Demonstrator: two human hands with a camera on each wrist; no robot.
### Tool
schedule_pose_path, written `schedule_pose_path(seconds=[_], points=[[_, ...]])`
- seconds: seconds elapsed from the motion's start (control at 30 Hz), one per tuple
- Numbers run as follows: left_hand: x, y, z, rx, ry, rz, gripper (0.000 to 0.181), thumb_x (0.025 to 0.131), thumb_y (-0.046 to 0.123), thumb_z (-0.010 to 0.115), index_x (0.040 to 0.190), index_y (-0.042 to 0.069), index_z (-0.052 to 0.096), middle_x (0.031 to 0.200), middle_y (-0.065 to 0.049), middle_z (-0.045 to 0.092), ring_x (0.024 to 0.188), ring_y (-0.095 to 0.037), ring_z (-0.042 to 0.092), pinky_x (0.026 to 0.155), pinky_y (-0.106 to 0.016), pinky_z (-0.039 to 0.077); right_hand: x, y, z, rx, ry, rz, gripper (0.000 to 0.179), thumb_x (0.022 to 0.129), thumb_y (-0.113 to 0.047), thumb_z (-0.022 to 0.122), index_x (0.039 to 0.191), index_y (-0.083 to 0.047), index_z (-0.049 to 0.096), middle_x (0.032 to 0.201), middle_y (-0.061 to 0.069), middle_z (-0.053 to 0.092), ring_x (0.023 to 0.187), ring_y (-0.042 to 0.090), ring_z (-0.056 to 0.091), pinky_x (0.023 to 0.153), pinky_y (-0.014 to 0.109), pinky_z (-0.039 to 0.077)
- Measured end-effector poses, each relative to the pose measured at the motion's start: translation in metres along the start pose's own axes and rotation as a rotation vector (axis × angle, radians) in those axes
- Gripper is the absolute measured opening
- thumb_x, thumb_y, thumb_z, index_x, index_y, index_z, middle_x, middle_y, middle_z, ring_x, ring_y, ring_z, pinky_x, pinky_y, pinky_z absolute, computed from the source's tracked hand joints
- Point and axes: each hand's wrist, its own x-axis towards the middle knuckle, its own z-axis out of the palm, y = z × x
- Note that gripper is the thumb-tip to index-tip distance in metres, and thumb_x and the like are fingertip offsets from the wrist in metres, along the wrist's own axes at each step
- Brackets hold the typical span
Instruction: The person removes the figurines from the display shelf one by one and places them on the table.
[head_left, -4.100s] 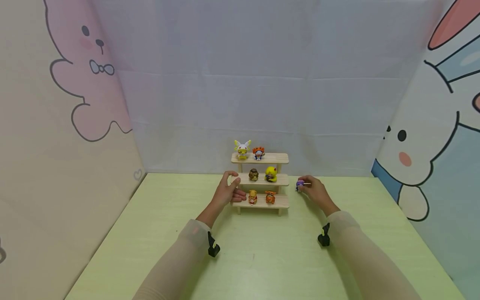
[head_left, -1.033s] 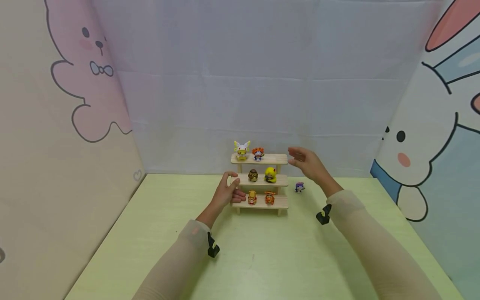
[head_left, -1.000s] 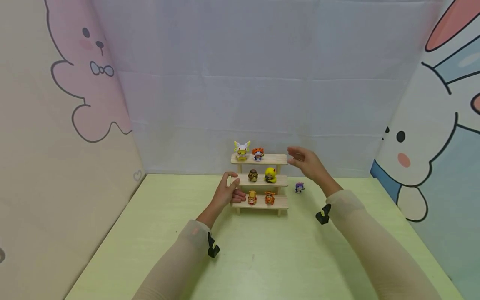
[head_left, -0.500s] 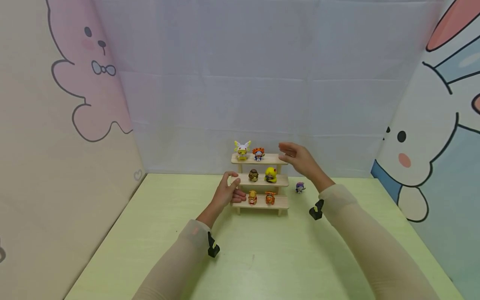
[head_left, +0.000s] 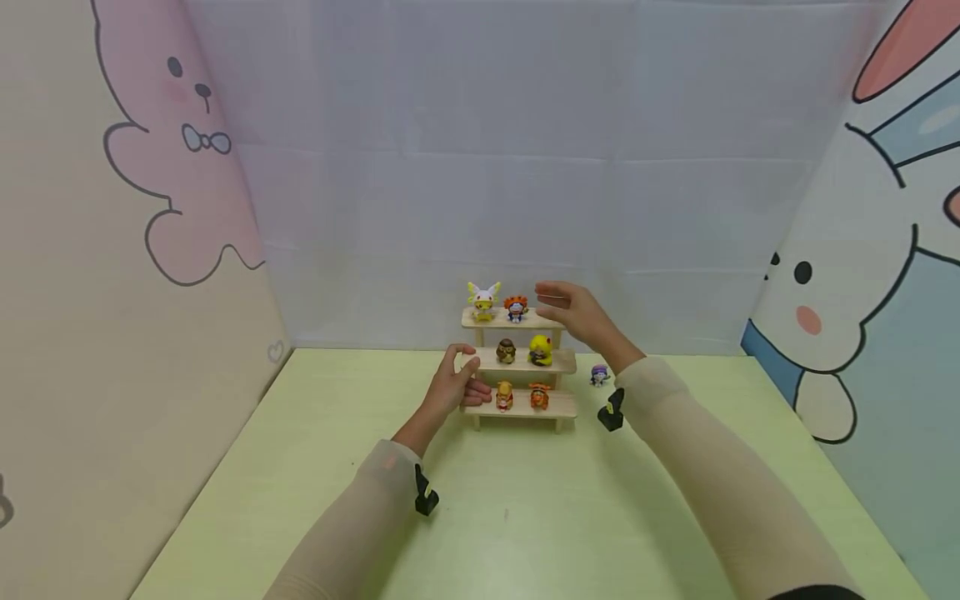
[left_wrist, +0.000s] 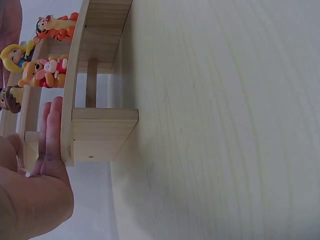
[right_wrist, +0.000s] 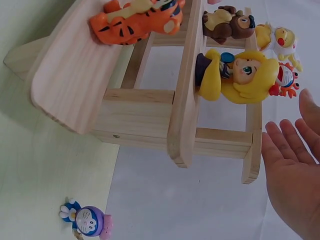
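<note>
Your L hand (head_left: 450,385): fingers grip 3-tier stand (head_left: 522,365), L end; your R hand (head_left: 573,308): fingers wide, nr. red-hatted fig. (head_left: 515,310), top shelf (head_left: 500,321).

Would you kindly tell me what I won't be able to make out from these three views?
Right end of the top shelf, head view: hidden behind the right hand.
Left end of the bottom shelf, head view: covered by the left hand.
Face of the purple figure, head view: too small.
Part of the tiger, right wrist view: cut off by the top edge.
Part of the left hand, left wrist view: cut off by the left edge.
</note>
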Motion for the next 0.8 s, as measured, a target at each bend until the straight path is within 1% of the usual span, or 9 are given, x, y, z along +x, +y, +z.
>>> schedule_pose_path(seconds=[0.17,0.3,0.5,0.57,0.63,0.73,0.8], points=[[0.001,0.001,0.0,0.015,0.007,-0.003,0.032,0.11,0.034,0.053,0.137,0.018,0.044,0.075,-0.017,0.075,0.063,-0.024,0.075,0.055,-0.032,0.063,0.006,-0.002,0.005,0.023,-0.015,-0.011,0.052,0.105,-0.016,0.064,0.152,-0.003,0.048,0.155,0.017,0.05,0.142,0.035,0.05,0.115,0.051,0.044],[0.001,0.002,0.0,0.018,0.003,-0.008,0.036,0.109,0.037,0.053,0.139,0.018,0.043,0.079,-0.022,0.075,0.066,-0.027,0.076,0.056,-0.034,0.064,0.008,-0.003,0.009,0.042,-0.021,-0.001,0.051,0.105,-0.016,0.064,0.151,-0.003,0.048,0.154,0.016,0.051,0.14,0.035,0.051,0.114,0.051,0.045],[-0.001,0.005,-0.002,0.014,-0.041,-0.025,0.044,0.112,0.03,0.048,0.149,0.011,0.035,0.09,-0.033,0.073,0.075,-0.037,0.077,0.064,-0.042,0.065,0.011,-0.006,0.016,0.044,-0.021,0.016,0.052,0.103,-0.02,0.067,0.151,-0.006,0.051,0.153,0.013,0.053,0.138,0.034,0.052,0.113,0.052,0.046],[-0.006,0.012,-0.003,0.012,-0.063,-0.026,0.045,0.112,0.028,0.047,0.15,0.007,0.033,0.091,-0.035,0.072,0.077,-0.039,0.077,0.066,-0.044,0.066,0.012,-0.006,0.018,0.047,-0.025,0.014,0.053,0.103,-0.021,0.068,0.151,-0.006,0.051,0.153,0.012,0.053,0.139,0.034,0.052,0.113,0.052,0.046],[-0.006,0.012,-0.002,0.014,-0.057,-0.017,0.042,0.112,0.027,0.047,0.148,0.008,0.035,0.086,-0.032,0.073,0.073,-0.036,0.077,0.064,-0.042,0.065,0.013,-0.008,0.02,0.047,-0.029,0.015,0.054,0.102,-0.021,0.069,0.151,-0.006,0.051,0.152,0.012,0.054,0.139,0.034,0.052,0.113,0.053,0.046],[-0.006,0.009,0.0,0.015,-0.036,0.007,0.037,0.112,0.03,0.049,0.143,0.013,0.04,0.078,-0.023,0.074,0.067,-0.029,0.076,0.059,-0.036,0.064,0.013,-0.009,0.021,0.035,-0.032,0.019,0.054,0.101,-0.022,0.07,0.15,-0.007,0.052,0.152,0.012,0.055,0.138,0.034,0.053,0.113,0.053,0.046],[-0.001,0.001,0.0,0.018,-0.014,0.02,0.033,0.111,0.032,0.051,0.139,0.017,0.042,0.074,-0.017,0.074,0.063,-0.024,0.075,0.056,-0.032,0.063,0.013,-0.011,0.021,0.027,-0.029,0.023,0.054,0.101,-0.023,0.07,0.15,-0.007,0.053,0.15,0.011,0.056,0.137,0.033,0.053,0.113,0.053,0.046]])
